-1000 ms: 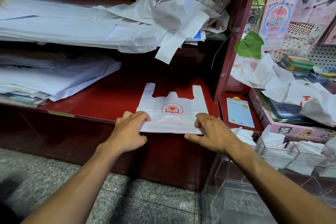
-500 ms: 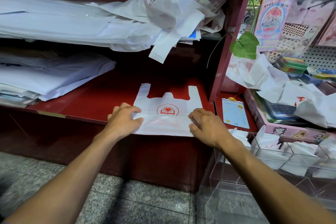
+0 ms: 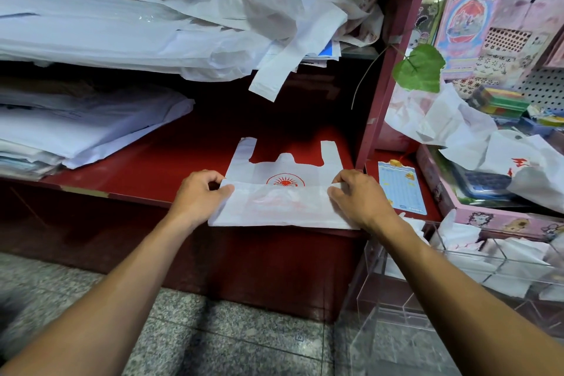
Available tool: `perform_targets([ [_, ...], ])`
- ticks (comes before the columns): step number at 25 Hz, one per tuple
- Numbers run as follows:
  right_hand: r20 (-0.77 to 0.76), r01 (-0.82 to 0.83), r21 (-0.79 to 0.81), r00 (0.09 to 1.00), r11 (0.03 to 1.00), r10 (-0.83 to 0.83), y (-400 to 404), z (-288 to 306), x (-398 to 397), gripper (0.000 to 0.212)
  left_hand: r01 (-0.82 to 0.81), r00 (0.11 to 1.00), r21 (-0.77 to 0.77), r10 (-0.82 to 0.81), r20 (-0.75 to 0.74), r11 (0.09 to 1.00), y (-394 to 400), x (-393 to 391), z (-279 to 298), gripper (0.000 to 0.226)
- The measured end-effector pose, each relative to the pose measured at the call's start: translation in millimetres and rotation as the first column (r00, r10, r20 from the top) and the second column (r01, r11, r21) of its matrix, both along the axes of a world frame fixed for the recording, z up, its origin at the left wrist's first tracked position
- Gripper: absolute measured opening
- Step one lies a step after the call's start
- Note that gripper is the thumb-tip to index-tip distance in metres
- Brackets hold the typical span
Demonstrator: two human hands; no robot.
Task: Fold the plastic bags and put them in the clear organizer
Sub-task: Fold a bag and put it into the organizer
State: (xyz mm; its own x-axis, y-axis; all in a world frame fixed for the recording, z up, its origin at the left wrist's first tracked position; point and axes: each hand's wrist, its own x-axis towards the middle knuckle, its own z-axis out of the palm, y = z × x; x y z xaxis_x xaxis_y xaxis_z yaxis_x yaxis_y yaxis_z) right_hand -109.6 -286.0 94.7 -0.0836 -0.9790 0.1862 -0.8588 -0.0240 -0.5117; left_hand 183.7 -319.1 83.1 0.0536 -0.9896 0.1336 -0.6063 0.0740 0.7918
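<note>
A white plastic bag (image 3: 283, 192) with a red logo lies flat on a red shelf (image 3: 158, 171), bottom edge folded up over it, handles pointing away. Clear organizer (image 3: 457, 278) at right holds folded bags.

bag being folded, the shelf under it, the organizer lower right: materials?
Bag: thin white plastic film, semi-matte; the red print shows faintly through the folded layer. Shelf: looks like painted wood or board, glossy dark red, chipped at the front edge. Organizer: clear rigid plastic, likely acrylic; see-through walls with bright edges.

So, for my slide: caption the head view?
Both hands fold a white plastic bag on the red shelf.
</note>
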Motion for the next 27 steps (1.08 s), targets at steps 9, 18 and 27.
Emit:
perform_targets([
  [9, -0.083, 0.029, -0.076, 0.996, 0.997, -0.035, -4, -8, 5, 0.006, -0.085, 0.966, -0.138, 0.115, 0.232, 0.987, -1, -11, -3, 0.005],
  [18, -0.122, 0.053, -0.113, 0.990, 0.992, -0.067, -12, -14, 7, 0.024, 0.340, 0.691, -0.020, -0.235, 0.684, 0.940, 30, -62, 7, 0.034],
  [27, -0.313, -0.180, -0.122, 0.940, 0.976, 0.134, 7, -1, 51, 0.016, 0.302, 0.739, -0.040, -0.207, 0.641, 0.953, 21, -60, -8, 0.040],
])
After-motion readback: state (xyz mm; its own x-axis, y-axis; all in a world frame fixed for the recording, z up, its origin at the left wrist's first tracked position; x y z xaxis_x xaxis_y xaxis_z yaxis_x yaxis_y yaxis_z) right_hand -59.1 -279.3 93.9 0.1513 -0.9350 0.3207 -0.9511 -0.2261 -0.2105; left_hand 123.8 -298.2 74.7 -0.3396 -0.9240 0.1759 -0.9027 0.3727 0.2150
